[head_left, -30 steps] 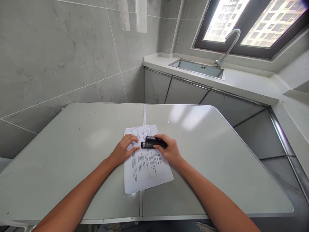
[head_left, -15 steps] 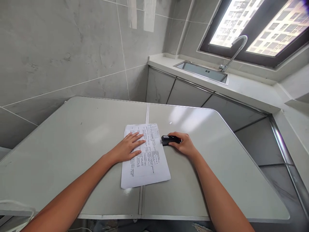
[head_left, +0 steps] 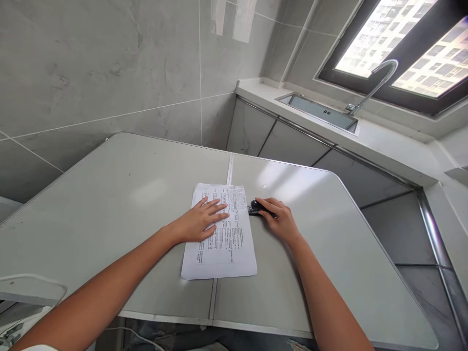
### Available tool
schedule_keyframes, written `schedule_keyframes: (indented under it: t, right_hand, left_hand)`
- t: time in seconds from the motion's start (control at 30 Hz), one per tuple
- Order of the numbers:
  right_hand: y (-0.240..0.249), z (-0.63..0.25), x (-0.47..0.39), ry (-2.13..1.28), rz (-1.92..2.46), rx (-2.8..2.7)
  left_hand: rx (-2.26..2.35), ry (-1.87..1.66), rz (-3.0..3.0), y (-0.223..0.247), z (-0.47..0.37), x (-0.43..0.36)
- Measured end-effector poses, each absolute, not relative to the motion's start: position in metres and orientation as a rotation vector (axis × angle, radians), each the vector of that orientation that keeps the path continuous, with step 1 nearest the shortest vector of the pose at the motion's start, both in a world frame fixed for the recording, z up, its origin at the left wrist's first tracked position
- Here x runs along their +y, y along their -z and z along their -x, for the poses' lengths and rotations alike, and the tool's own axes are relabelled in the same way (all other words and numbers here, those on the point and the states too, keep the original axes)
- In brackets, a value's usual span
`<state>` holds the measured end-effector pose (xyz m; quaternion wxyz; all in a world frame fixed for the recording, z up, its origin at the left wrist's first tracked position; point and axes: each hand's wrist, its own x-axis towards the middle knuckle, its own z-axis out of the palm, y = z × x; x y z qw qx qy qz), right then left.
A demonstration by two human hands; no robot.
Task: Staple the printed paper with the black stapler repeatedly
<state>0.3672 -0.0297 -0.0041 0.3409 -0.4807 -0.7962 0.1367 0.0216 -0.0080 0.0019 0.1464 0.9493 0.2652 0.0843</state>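
L hand point(head_left: 203, 222) lies splayed on white rectangular printed paper point(head_left: 219, 267), R hand point(head_left: 281, 218) grips oblong black plastic stapler point(head_left: 257, 205) just beside paper's R edge; prob. best to press paper flat & hold stapler level.

The left hand point(head_left: 200, 222) and right hand point(head_left: 281, 222) are bare, the sleeve point(head_left: 38, 348) white, the bluish-grey trousers point(head_left: 270, 343) frayed.

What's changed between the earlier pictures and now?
The right hand has moved the stapler from over the paper to its right edge. The left hand, curled at first, now lies flat on the paper. Unchanged: stapler in the right hand, paper on the table.
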Motion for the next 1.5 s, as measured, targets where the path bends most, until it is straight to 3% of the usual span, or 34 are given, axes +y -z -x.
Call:
schedule_keyframes:
  t: [0.3,1.5]
  right_hand:
    - [0.001,-0.336,-0.040,-0.468,1.115,-2.175]
    - [0.004,-0.293,-0.049,-0.018,1.367,-2.367]
  left_hand:
    - [0.708,-0.215,-2.804,-0.001,-0.028,-0.013]
    - [0.714,-0.322,-2.813,0.008,-0.028,-0.014]
